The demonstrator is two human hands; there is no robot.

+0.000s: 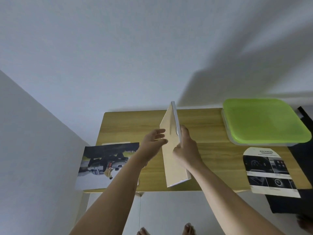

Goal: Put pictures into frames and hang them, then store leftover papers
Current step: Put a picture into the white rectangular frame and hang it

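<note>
Frame, pale with a cream-coloured back panel, stands on edge at the middle of the picture, its lower end near the front edge of the wooden table and its upper end tilted up toward the wall. Its back faces left; the thin white side edge faces right.

Right hand grips the frame from the right side, fingers curled around the white edge at about mid-height, with the thumb pressed against the near side. The grip looks firm and closed on the frame.

Left hand sits on the left side of the frame, fingers spread loosely and slightly bent, their tips at or just beside the cream back panel. Whether they actually touch it cannot be told because of blur; the hand holds nothing.

At the lower left of the table lies a printed picture of vehicles, partly crossed by the left forearm, overhanging the table's front edge. At the lower right lies a brochure page headed "ADVANCED", also overhanging the front edge. A flat container with a green lid rests at the upper right of the table.
</note>
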